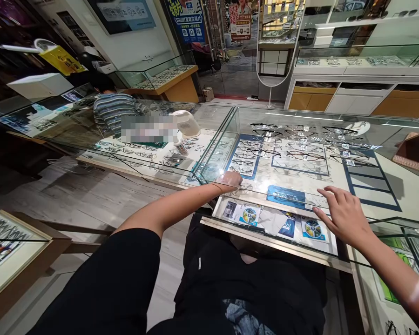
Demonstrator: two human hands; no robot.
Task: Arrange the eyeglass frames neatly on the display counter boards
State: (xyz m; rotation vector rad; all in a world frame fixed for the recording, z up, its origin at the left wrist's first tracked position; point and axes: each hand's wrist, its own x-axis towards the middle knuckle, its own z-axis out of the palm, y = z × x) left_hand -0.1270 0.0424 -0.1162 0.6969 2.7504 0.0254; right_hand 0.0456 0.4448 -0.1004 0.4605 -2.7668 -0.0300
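Observation:
My left hand (pixel 232 180), fingers curled into a loose fist, rests at the front edge of the glass display case (pixel 234 116). No object shows in it. Over the case's right front part, my right hand (pixel 345 216) is open, fingers spread and holding nothing. Several eyeglasses (pixel 305 156) are lined up in rows between and beyond my hands. A blue card (pixel 286 196) lies left of my right hand. Below, in front of my body, a drawer (pixel 275 236) is pulled out, with leaflets and a round-patterned card (pixel 249 215) in it.
To the left, a person in a striped top (pixel 111 111) is at the adjoining case. A white device (pixel 185 123) and a small bottle (pixel 180 146) are there too. An oval mirror (pixel 275 56) stands beyond. A wooden box (pixel 415 153) sits far right; another eyewear display (pixel 17 260) is lower left.

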